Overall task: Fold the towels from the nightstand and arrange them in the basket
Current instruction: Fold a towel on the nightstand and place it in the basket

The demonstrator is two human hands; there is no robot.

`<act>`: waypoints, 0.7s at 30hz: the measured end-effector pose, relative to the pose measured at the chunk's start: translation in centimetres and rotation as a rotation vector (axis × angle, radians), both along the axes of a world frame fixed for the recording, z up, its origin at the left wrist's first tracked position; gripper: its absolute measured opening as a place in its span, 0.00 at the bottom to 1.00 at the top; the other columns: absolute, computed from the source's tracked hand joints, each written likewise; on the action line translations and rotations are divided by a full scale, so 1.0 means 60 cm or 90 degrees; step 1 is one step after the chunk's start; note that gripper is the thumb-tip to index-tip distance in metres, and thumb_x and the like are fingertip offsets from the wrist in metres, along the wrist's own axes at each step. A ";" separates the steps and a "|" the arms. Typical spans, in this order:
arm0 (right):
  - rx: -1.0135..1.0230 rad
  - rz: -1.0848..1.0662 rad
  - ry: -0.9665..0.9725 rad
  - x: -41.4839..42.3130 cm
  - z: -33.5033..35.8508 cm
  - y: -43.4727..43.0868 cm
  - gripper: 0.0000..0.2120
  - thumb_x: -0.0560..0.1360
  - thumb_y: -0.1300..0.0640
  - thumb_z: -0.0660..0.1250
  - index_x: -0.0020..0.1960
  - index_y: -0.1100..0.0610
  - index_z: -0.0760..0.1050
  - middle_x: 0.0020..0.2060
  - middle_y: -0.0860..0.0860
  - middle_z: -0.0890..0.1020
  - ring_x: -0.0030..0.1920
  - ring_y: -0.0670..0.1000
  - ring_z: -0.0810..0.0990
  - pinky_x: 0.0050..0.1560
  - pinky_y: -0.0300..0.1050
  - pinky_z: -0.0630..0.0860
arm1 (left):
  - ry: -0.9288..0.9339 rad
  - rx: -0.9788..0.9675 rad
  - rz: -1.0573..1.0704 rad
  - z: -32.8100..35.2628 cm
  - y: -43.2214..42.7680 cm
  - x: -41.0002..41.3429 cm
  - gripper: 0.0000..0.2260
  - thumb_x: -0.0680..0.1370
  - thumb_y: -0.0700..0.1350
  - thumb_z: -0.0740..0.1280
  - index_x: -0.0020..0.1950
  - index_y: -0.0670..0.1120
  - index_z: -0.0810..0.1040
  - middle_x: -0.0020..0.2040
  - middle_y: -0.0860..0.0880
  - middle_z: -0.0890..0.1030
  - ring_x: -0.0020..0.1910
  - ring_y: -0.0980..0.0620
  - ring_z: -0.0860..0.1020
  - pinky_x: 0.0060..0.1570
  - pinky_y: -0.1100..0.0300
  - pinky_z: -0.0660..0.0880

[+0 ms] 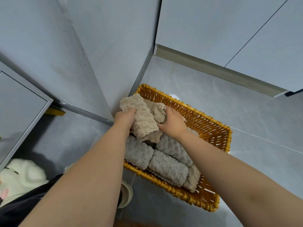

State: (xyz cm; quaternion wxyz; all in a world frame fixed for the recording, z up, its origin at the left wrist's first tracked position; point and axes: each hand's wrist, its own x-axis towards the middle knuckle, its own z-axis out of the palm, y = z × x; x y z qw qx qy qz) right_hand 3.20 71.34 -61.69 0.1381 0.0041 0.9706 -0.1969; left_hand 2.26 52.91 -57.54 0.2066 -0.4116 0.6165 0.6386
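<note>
Grey tiled floor (213, 99), white cabinets (229, 22)

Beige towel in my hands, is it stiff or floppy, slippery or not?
Probably floppy: the beige towel bunches and droops between the left hand and right hand. Its plush pile likely grips rather than slips.

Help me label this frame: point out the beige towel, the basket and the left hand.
beige towel (144, 122), head view, ribbed upper face.
basket (205, 124), head view, far woven wall.
left hand (124, 118), head view, back of the hand.
</note>
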 end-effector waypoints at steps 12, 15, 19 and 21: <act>0.020 0.036 -0.110 -0.070 0.134 0.066 0.09 0.75 0.63 0.60 0.55 0.63 0.67 0.45 0.57 0.76 0.47 0.58 0.75 0.41 0.45 0.67 | 0.014 0.057 -0.058 0.001 0.008 0.004 0.38 0.65 0.54 0.71 0.71 0.42 0.67 0.63 0.42 0.76 0.58 0.41 0.77 0.60 0.44 0.74; 0.204 0.137 -0.253 -0.061 0.126 0.072 0.10 0.76 0.63 0.59 0.56 0.62 0.73 0.48 0.54 0.77 0.48 0.54 0.76 0.44 0.45 0.71 | 0.018 0.068 -0.073 0.005 0.013 0.006 0.33 0.70 0.51 0.71 0.72 0.42 0.67 0.64 0.43 0.76 0.60 0.41 0.76 0.62 0.44 0.72; 0.253 0.163 -0.309 -0.035 0.076 0.058 0.07 0.76 0.65 0.58 0.43 0.60 0.74 0.36 0.52 0.74 0.35 0.50 0.72 0.32 0.40 0.68 | 0.007 0.074 -0.086 -0.001 0.014 0.007 0.27 0.75 0.48 0.69 0.72 0.42 0.66 0.65 0.42 0.75 0.61 0.42 0.75 0.63 0.44 0.72; 0.190 0.139 -0.341 -0.036 0.050 0.062 0.08 0.78 0.66 0.57 0.51 0.63 0.75 0.42 0.55 0.76 0.41 0.52 0.73 0.37 0.42 0.70 | 0.003 0.079 -0.088 -0.001 0.014 0.007 0.27 0.76 0.48 0.69 0.72 0.41 0.66 0.66 0.42 0.75 0.62 0.42 0.75 0.63 0.44 0.72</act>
